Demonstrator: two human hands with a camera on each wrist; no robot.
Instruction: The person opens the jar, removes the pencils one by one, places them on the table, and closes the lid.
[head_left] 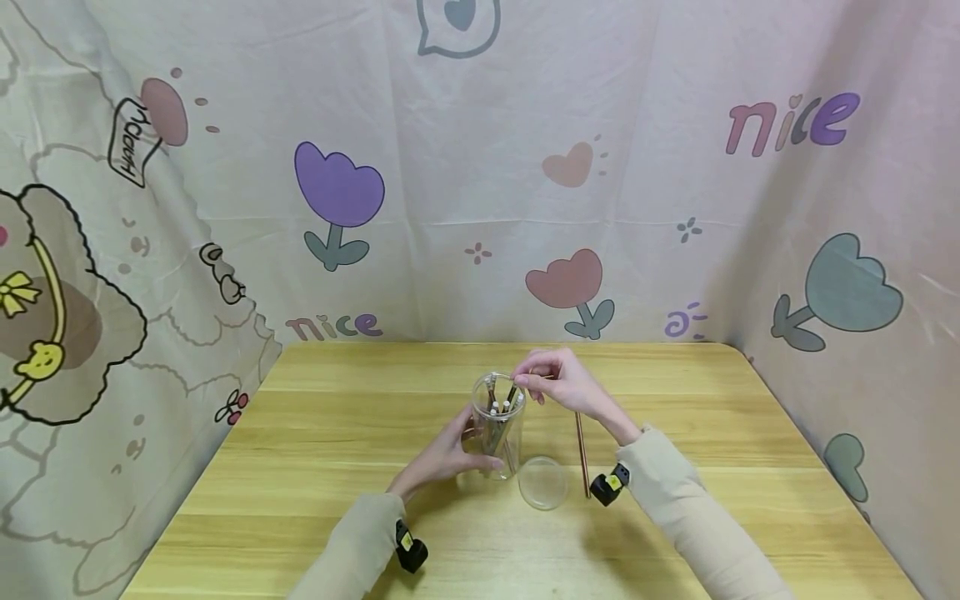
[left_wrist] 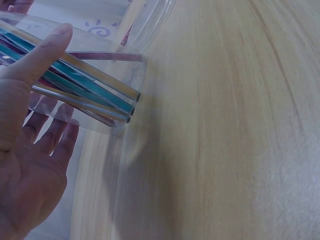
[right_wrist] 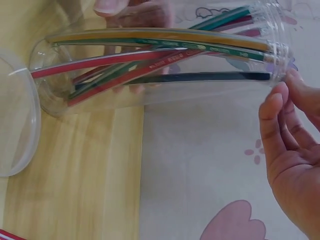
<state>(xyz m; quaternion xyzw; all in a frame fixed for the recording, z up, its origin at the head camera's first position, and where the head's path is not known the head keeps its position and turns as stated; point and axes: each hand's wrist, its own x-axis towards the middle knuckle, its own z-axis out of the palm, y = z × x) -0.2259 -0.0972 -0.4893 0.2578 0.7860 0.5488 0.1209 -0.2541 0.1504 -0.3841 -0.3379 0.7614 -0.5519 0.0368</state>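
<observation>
A clear plastic jar (head_left: 516, 437) stands upright on the table, with several pencils (right_wrist: 150, 35) in red, green, yellow and dark colours leaning inside. White ends top some of them in the head view. My left hand (head_left: 448, 450) grips the jar low on its left side; the left wrist view has the thumb (left_wrist: 47, 52) across the near wall and the fingers behind. At the rim, my right hand (head_left: 564, 383) pinches the upper end of a dark pencil (right_wrist: 215, 77), whose lower part is inside the jar. The fingertips partly hide that end.
A clear round lid (head_left: 543, 483) lies flat just right of the jar's base. Farther right, a reddish pencil (head_left: 582, 454) lies on the wooden table (head_left: 337, 417), near the right wrist. A printed cloth (head_left: 480, 167) hangs behind the table and along both sides.
</observation>
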